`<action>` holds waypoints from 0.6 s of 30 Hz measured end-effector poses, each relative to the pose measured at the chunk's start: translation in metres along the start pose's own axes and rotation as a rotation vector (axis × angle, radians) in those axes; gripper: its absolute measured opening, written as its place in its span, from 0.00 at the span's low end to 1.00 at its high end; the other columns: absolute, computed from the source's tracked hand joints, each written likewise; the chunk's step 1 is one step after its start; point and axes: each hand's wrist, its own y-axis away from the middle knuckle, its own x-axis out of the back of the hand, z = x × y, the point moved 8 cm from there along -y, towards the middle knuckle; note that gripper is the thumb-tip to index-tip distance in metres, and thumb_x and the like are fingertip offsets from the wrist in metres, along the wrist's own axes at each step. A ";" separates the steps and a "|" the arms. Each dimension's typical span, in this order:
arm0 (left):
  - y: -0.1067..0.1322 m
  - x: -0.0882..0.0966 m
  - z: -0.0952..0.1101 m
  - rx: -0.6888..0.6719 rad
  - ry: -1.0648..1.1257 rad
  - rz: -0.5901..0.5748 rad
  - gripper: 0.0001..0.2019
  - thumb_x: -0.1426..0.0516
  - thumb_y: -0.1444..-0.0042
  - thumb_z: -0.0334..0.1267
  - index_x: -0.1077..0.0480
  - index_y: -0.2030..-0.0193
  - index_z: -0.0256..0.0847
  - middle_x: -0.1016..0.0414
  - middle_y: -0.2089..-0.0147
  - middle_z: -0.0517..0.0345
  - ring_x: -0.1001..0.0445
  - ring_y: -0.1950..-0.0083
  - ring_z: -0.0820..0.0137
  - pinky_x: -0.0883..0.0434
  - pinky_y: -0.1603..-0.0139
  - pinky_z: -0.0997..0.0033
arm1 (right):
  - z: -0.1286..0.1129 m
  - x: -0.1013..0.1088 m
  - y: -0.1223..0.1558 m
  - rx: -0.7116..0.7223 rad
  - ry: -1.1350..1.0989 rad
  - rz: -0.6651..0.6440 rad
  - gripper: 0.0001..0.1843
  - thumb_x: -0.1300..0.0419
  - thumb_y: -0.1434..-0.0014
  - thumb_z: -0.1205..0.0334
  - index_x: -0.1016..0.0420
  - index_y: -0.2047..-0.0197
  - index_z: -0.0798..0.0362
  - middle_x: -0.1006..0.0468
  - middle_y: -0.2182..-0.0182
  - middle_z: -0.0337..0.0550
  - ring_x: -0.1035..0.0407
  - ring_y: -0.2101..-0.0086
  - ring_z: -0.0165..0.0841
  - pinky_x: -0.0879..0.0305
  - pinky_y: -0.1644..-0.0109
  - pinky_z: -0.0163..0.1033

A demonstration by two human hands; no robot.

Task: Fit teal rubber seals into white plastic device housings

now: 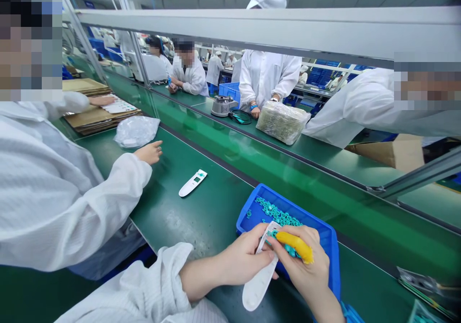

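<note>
My left hand (248, 258) is closed around a long white plastic housing (258, 287), holding it tilted with its rounded end toward me. At the housing's upper end sits a small teal plastic ring (272, 233). My right hand (306, 260) pinches at that ring; a yellow finger cot (295, 246) covers one finger, and the fingertips partly hide the contact. Just beyond and beneath both hands is a blue bin (333, 251) with many loose teal rings (275, 211) in it. Another white housing (193, 182), with a teal part at its upper end, lies on the green table.
At my left a co-worker's hand (149, 153) reaches over the table near a clear plastic bag (137, 130) and stacked cardboard (97, 116). A green conveyor belt (230, 150) runs behind the bin. Across it stands a wrapped package (283, 121). A metal beam (230, 27) crosses above.
</note>
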 end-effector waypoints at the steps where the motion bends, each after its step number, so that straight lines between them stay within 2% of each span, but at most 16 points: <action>1: 0.000 0.000 0.001 -0.002 0.000 0.003 0.19 0.43 0.45 0.40 0.40 0.47 0.43 0.31 0.64 0.58 0.26 0.71 0.72 0.29 0.67 0.70 | 0.000 -0.001 0.000 0.010 0.007 -0.005 0.08 0.35 0.47 0.60 0.30 0.64 0.47 0.24 0.73 0.38 0.31 0.72 0.33 0.39 0.65 0.42; 5: 0.001 0.000 0.003 -0.003 -0.004 0.014 0.20 0.44 0.45 0.39 0.40 0.46 0.43 0.32 0.65 0.60 0.27 0.71 0.73 0.28 0.64 0.66 | 0.001 -0.002 0.001 0.015 0.012 -0.019 0.08 0.35 0.47 0.61 0.31 0.64 0.48 0.25 0.73 0.38 0.32 0.72 0.33 0.40 0.65 0.42; 12: 0.000 0.000 0.004 -0.007 -0.019 0.020 0.18 0.45 0.45 0.35 0.39 0.46 0.42 0.32 0.68 0.60 0.27 0.71 0.73 0.28 0.66 0.68 | 0.003 -0.001 0.002 -0.012 0.011 -0.008 0.09 0.35 0.47 0.60 0.31 0.63 0.48 0.27 0.73 0.38 0.34 0.72 0.33 0.40 0.66 0.42; 18: 0.001 0.000 0.008 -0.023 0.074 0.025 0.22 0.45 0.53 0.29 0.36 0.48 0.43 0.31 0.66 0.60 0.28 0.68 0.72 0.28 0.63 0.69 | 0.003 -0.002 0.002 -0.096 0.028 -0.004 0.11 0.36 0.46 0.57 0.33 0.64 0.48 0.30 0.71 0.40 0.34 0.70 0.34 0.38 0.67 0.42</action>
